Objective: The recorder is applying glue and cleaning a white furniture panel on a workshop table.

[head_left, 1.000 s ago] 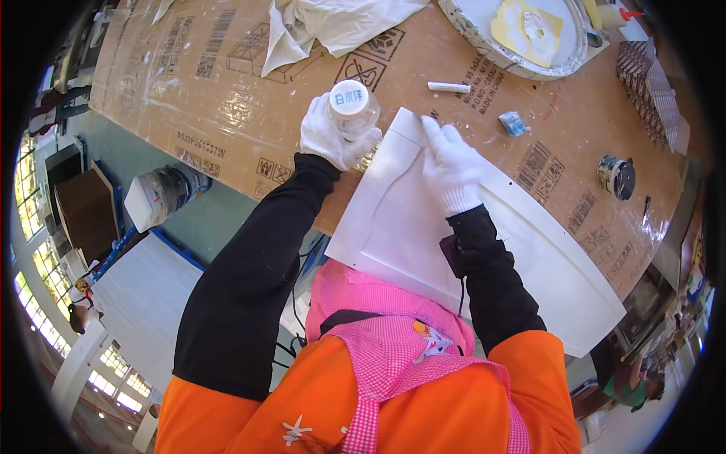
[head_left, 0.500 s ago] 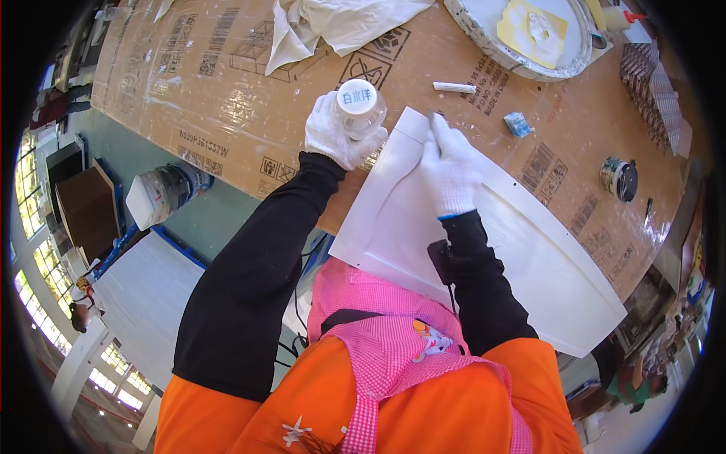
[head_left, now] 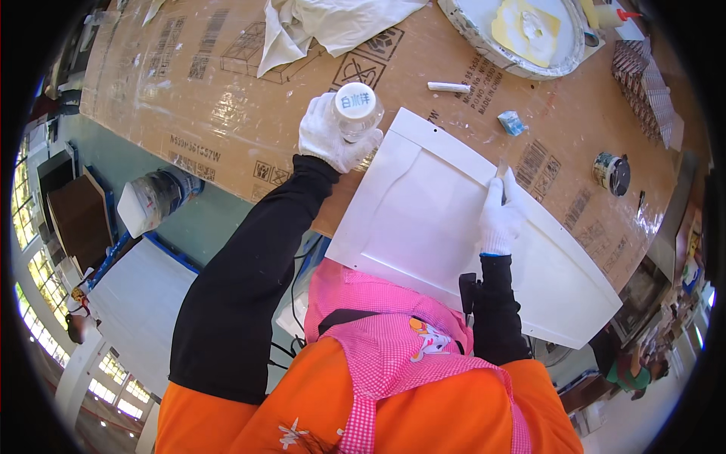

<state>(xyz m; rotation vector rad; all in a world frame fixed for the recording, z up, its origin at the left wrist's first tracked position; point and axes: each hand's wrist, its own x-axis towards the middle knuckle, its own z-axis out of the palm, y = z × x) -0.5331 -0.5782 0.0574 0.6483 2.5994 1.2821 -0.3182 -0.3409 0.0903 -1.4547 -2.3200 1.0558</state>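
Note:
My left hand, in a white knit glove, is closed around a clear jar with a white lid. The jar is upright above the table, beside the upper left corner of a white panel. This panel has a raised border, a recessed middle and a curved far edge. My gloved right hand is over the panel's far border. Its fingers pinch a small thin pale piece, too small for me to tell its kind.
Brown cardboard covers the table. Farther off lie a white cloth, a white stick, a small blue-and-white block and a paint-smeared round tub. A small dark-lidded jar stands to the right.
My right hand has slid to the right along the panel's far border, away from the upper left corner. The left hand keeps hold of the jar in nearly the same place.

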